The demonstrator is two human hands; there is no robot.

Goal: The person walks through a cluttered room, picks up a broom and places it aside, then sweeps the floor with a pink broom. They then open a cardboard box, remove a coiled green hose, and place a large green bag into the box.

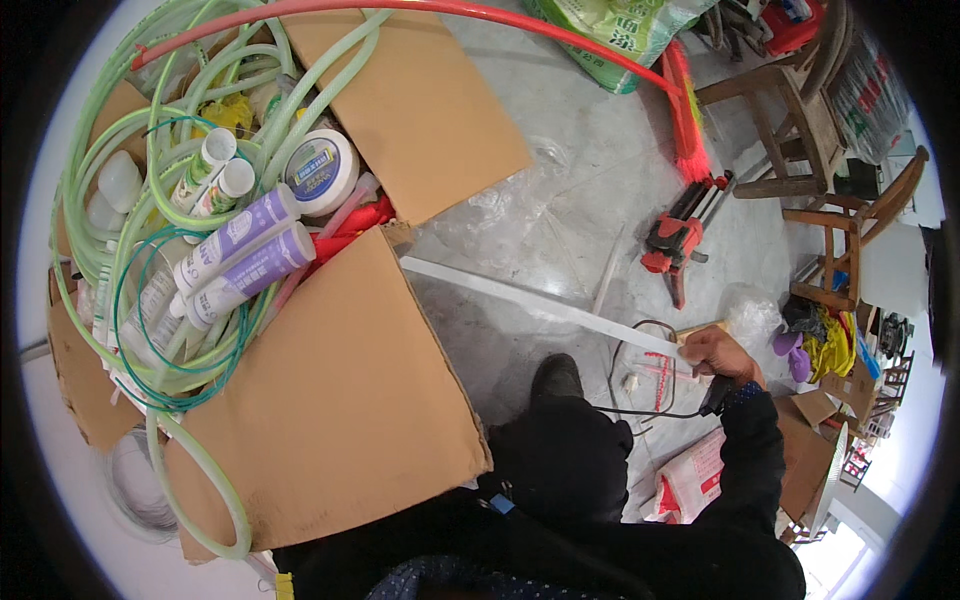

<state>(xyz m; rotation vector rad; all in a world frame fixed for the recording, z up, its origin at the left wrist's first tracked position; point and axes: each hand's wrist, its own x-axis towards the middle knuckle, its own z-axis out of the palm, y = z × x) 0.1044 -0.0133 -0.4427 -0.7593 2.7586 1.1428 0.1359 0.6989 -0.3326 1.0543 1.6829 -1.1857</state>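
Note:
My right hand (pixel 721 355) grips the end of a long, narrow white strip (pixel 540 304), which looks flat and stiff. From there the strip slants across above the floor to an open cardboard box (pixel 352 397), where its far end passes out of sight near the flap. A black device with a cable (pixel 718 395) sits at my right wrist. My left hand is out of view. Inside the box lie coils of pale green hose (pixel 90 195), two purple sealant cartridges (pixel 251 274), a white round tub (pixel 322 171) and two white-capped tubes (pixel 217 180).
A red broom (pixel 681 120) with a long red handle crosses the top. On the floor are a red and black tool with legs (pixel 675 236), a dark cable loop (pixel 611 367) and a printed sack (pixel 694 476). Wooden chairs (pixel 795 127) and a green-white bag (pixel 622 37) stand beyond.

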